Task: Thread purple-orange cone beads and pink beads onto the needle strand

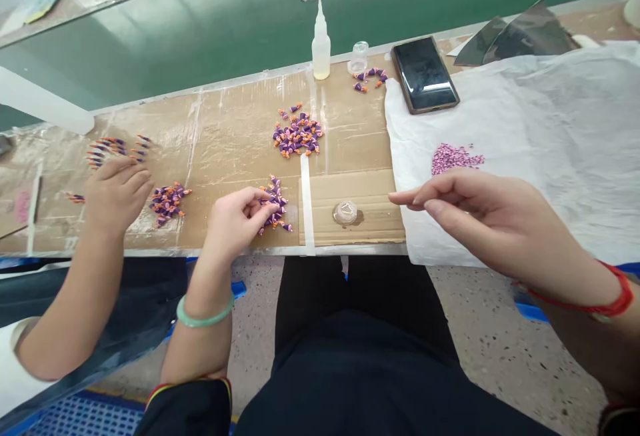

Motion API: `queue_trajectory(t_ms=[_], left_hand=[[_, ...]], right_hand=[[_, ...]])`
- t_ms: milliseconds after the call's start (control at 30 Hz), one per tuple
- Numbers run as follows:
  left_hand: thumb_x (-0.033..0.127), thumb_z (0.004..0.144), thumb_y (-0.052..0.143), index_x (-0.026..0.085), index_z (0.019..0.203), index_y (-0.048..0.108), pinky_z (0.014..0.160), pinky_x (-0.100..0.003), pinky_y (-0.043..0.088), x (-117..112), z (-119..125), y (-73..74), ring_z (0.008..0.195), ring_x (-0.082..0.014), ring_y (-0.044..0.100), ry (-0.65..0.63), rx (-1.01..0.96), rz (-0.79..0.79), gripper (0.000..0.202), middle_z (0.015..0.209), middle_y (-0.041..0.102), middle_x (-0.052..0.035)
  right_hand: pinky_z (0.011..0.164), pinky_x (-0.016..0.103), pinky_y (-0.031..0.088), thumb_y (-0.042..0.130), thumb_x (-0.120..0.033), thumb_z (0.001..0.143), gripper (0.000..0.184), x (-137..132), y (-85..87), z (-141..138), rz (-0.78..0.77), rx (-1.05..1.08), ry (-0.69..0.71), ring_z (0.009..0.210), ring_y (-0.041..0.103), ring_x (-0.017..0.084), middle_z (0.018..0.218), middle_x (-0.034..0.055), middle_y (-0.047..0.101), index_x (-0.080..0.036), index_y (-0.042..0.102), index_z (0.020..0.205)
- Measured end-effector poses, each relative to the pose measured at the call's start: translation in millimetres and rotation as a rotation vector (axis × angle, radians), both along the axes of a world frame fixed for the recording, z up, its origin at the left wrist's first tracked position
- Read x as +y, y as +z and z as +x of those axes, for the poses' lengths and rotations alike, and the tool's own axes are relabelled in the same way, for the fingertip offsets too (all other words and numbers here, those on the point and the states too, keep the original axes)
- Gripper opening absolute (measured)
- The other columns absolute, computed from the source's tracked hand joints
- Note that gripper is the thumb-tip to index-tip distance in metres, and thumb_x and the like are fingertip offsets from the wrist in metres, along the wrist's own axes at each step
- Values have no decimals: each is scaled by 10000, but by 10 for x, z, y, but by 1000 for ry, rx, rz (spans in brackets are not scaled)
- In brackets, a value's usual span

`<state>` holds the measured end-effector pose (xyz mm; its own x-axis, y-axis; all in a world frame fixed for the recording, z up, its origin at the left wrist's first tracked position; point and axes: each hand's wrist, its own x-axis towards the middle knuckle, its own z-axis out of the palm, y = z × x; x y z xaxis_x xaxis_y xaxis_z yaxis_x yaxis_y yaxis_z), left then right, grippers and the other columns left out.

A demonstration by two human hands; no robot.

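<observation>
Stretched across the view, a long workbench [215, 149] covered in taped cardboard, with a green surface [210, 29] beyond it at 12 o'clock. Spread over the bench at 3 o'clock, a crumpled white sheet [550, 149] bearing a heap of pink granules [455, 159]. Placed at 1 o'clock, a smartphone [425, 75], with dark plastic film [515, 36] farther out near 2 o'clock. Stood at 12 o'clock, a nozzled plastic bottle [321, 43] of pale liquid, just beside a small clear jar [358, 57]. Scattered along the bench, clusters of small purple-and-orange pieces [297, 133], the nearest pile [274, 213] at 9 o'clock, directly under the fingers of the person's left hand [235, 219]. Those fingers curled narrowly into the pile, any grip on a single piece impossible to tell. Held above the white sheet at 3 o'clock, the right hand [480, 216], its thumb and forefinger narrowly apart, anything between them impossible to tell. Farther out at 9 o'clock, a co-worker's hand [117, 196], resting beside another pile [169, 204].
</observation>
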<state>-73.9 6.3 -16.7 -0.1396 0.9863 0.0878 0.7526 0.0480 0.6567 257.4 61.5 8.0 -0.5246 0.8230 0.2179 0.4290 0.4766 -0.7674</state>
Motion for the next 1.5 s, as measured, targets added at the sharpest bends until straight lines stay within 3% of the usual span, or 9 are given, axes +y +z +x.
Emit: queue_trajectory(t_ms=[167,333,667,867,967,1067,1200,1333,1500], left_hand=[[247,857,621,184,869,729,697,-325,460,532,-50,98,748,-192,610,3,259,107,125,781,691,-40],[98,802,555,177,854,722,872,-397,487,1048,-69,-32,939,-249,615,-176,400,79,192,940,676,-90],[212,858,576,185,806,658,952,-457,466,1252,-254,-205,1025,-297,566,-428,566,95,101,1012,640,-116],[224,886,532,209,834,606,894,-432,476,1121,-241,-115,959,-274,590,-312,487,191,91,951,663,-108],[248,893,539,215,881,608,727,-365,493,935,-187,-43,759,-206,594,-135,222,217,78,808,643,-57],[285,894,574,210,1087,625,564,-282,470,700,-87,22,633,-150,578,-48,-187,127,213,764,644,-23],[352,841,721,189,1079,681,610,-248,558,404,70,72,671,-136,659,-15,-429,-74,290,813,713,-35],[458,810,769,195,970,623,680,-317,640,206,275,120,826,-222,758,-56,-565,-245,341,892,770,-68],[415,874,702,210,880,577,526,-255,575,81,473,199,686,-195,730,-185,-455,-250,240,814,762,-57]], right_hand=[[603,271,560,553,-282,942,138,2,-24,60,37,6,-60,801,737,168,947,-13,785,-252,667,870],[590,253,550,543,-284,942,155,12,-11,117,87,0,-65,760,729,140,913,-37,782,-258,676,865],[677,300,568,569,-293,930,141,-55,-60,254,11,35,-163,864,739,174,970,-22,781,-250,701,912],[702,354,555,579,-285,919,145,-80,-43,277,-6,75,-234,885,730,203,964,-6,778,-258,721,913],[706,380,537,581,-284,912,151,-101,-52,320,-11,95,-317,898,726,221,957,3,774,-265,730,895],[753,387,555,590,-254,906,131,-118,-88,375,-56,184,-384,927,729,225,965,20,772,-248,721,904],[844,402,578,583,-187,900,88,-61,-172,487,-70,316,-457,952,729,227,976,45,765,-214,667,896],[745,376,547,550,-164,876,118,118,-301,624,93,43,-486,921,690,233,937,57,726,-213,658,875],[831,427,475,553,-146,866,121,313,-486,606,294,-251,-220,863,574,245,871,77,663,-189,663,837]])
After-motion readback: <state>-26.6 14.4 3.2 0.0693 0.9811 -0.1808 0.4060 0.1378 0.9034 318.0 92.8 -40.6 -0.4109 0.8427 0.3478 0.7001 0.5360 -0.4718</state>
